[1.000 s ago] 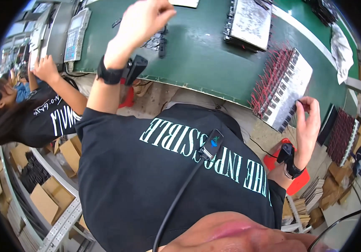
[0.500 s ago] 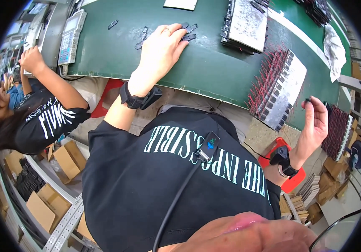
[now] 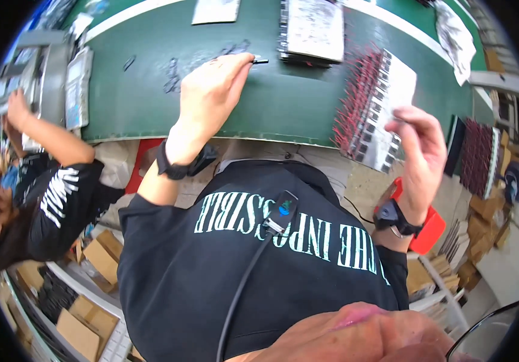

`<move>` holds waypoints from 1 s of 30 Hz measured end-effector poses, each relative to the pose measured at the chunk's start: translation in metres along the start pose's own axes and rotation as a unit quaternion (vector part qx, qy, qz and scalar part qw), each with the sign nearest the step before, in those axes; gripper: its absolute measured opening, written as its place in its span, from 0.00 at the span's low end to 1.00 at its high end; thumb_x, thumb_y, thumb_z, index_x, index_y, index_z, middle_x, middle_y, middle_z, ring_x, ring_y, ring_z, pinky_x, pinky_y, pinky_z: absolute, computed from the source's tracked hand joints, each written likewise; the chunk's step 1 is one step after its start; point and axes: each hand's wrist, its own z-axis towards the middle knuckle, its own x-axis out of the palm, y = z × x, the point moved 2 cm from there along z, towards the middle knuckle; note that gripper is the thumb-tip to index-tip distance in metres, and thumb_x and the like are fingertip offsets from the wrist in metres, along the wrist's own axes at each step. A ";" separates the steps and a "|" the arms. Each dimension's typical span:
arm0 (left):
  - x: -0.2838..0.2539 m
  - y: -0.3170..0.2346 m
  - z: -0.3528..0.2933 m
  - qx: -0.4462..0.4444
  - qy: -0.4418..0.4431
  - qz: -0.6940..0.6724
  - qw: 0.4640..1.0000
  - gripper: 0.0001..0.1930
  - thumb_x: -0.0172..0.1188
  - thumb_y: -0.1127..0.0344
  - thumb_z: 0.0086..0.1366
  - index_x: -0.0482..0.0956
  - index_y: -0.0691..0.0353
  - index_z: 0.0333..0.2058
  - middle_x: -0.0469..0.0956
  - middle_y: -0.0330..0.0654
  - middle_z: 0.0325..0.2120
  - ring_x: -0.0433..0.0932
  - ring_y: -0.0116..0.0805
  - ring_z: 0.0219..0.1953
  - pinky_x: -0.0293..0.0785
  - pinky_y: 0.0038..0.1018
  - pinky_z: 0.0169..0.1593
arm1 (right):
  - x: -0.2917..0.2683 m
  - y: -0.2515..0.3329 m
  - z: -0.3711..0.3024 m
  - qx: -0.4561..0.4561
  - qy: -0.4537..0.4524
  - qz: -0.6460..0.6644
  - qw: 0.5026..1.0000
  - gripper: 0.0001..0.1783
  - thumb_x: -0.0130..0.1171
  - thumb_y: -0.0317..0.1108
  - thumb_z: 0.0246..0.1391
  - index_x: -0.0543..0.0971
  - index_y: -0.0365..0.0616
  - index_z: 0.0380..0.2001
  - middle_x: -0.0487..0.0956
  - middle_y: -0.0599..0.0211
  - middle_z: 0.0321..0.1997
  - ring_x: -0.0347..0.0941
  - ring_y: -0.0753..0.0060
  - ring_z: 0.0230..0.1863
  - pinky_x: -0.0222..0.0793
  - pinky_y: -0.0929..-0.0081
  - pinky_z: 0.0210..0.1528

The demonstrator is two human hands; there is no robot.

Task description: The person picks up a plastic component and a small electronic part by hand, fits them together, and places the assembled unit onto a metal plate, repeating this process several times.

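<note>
Left hand (image 3: 208, 96): your thumb and forefinger pinch closed on a small black part (image 3: 261, 61), one end sticking out to the right, above the green table (image 3: 271, 114). Loose black pieces (image 3: 172, 78) lie beyond and left of that hand.

Right hand (image 3: 422, 142): you have the fingers curled, thumb and fingertips close together, over the right side of the pale board (image 3: 401, 81). Blurred here; perhaps something small and dark at the fingertips, but I can't tell whether they grip anything.

Board lies slanted at the table's near edge, black blocks (image 3: 373, 114) in a row, red wires (image 3: 356, 90) bristling leftward.
</note>
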 end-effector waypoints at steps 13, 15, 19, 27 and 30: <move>0.051 -0.081 0.032 -0.209 0.180 -0.575 0.771 0.14 0.64 0.70 0.65 0.81 0.62 0.50 0.84 0.40 0.35 0.81 0.21 0.35 0.79 0.21 0.41 | 0.024 -0.028 0.013 0.097 0.014 -0.006 0.995 0.08 0.60 0.22 0.58 0.81 0.36 0.42 0.79 0.68 0.42 0.75 0.79 0.44 0.71 0.81 0.50; 0.054 -0.082 0.031 -0.214 0.172 -0.566 0.777 0.15 0.63 0.71 0.65 0.81 0.62 0.50 0.84 0.40 0.35 0.82 0.22 0.36 0.79 0.21 0.42 | 0.025 -0.033 0.016 0.058 0.001 -0.028 0.998 0.08 0.60 0.23 0.58 0.81 0.36 0.41 0.79 0.69 0.41 0.75 0.80 0.44 0.71 0.81 0.49; 0.054 -0.079 0.032 -0.228 0.170 -0.539 0.793 0.16 0.62 0.73 0.65 0.80 0.63 0.52 0.84 0.42 0.38 0.83 0.25 0.39 0.79 0.21 0.46 | 0.029 -0.024 0.020 -0.045 -0.020 -0.115 0.992 0.07 0.61 0.24 0.58 0.81 0.36 0.40 0.80 0.70 0.39 0.76 0.81 0.41 0.71 0.81 0.47; 0.051 -0.074 0.033 -0.222 0.183 -0.526 0.801 0.16 0.60 0.75 0.67 0.78 0.67 0.54 0.84 0.44 0.41 0.83 0.28 0.43 0.79 0.21 0.49 | 0.038 -0.022 0.027 -0.008 0.008 -0.186 0.983 0.08 0.62 0.25 0.58 0.81 0.36 0.40 0.81 0.73 0.38 0.75 0.84 0.38 0.70 0.84 0.44; 0.049 -0.074 0.034 -0.215 0.196 -0.512 0.808 0.16 0.60 0.75 0.67 0.78 0.67 0.53 0.83 0.44 0.42 0.83 0.28 0.43 0.79 0.21 0.50 | 0.037 -0.024 0.028 0.019 0.004 -0.142 0.990 0.07 0.62 0.26 0.58 0.81 0.37 0.40 0.81 0.74 0.37 0.74 0.85 0.38 0.70 0.85 0.44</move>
